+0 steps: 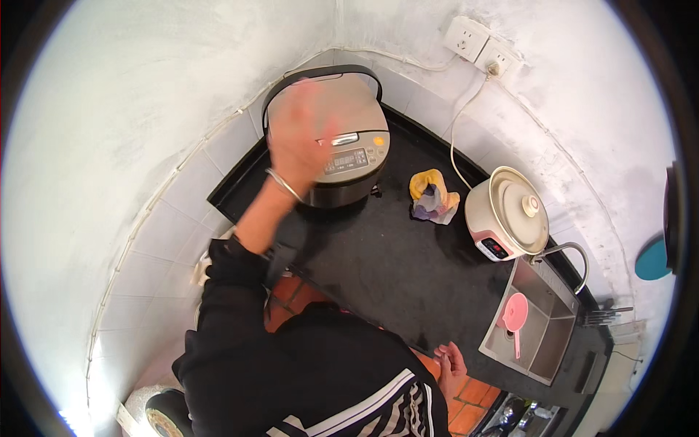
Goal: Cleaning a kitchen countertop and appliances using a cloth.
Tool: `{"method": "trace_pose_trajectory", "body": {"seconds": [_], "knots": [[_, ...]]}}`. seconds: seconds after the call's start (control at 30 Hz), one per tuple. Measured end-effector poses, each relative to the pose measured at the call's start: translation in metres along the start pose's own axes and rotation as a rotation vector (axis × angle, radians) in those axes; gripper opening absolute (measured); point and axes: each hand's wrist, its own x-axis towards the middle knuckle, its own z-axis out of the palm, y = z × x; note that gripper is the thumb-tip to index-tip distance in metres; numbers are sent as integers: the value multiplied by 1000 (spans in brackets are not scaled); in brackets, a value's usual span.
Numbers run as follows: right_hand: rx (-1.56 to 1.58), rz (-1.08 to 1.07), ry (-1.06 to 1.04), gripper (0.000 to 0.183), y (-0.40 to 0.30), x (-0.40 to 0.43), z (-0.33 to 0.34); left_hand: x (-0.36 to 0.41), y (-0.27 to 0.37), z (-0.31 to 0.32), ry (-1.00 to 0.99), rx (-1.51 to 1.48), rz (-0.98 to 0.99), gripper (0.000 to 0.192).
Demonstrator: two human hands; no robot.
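Note:
My left hand (303,134), blurred by motion, is over the lid of a rice cooker (355,101) with a black carry handle, its fingers spread. Whether the fingers touch the lid cannot be told. The cooker's lid is down, and an orange button (379,141) stands out beside its display panel (346,160). My right hand (451,365) hangs at the front edge of the black countertop (377,257), fingers loosely bent, with nothing visible in it.
A crumpled yellow and grey cloth (434,196) lies right of the cooker. Beyond it stands a cream electric pot (494,210) with a lid, its cord running to a wall socket (499,59). A pink ladle (516,314) rests in the steel sink (557,349) under a curved faucet (581,262).

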Motion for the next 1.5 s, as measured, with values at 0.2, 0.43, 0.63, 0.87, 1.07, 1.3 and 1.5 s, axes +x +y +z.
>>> {"method": "trace_pose_trajectory", "body": {"seconds": [0.2,0.43,0.63,0.87,1.07,1.3,1.5], "knots": [[-110,-166,-224,40,-3,58,18,15,-106,5,-114,-163,-482,55],[-281,-455,-313,52,-77,179,125,11,-105,29,-272,-398,-592,43],[-787,-839,-263,66,-84,286,210,12,-112,30,-278,-285,-503,52],[-1425,-405,-64,72,-58,324,287,11,-123,25,-276,-294,-518,55],[-33,-201,-39,30,-102,360,264,21,-116,34,-295,-358,-471,51],[-156,-747,-443,49,-296,250,391,18,-124,28,-231,-397,-465,47],[-356,-920,-465,34,-284,300,425,22,-123,33,-244,-408,-504,51]]}}
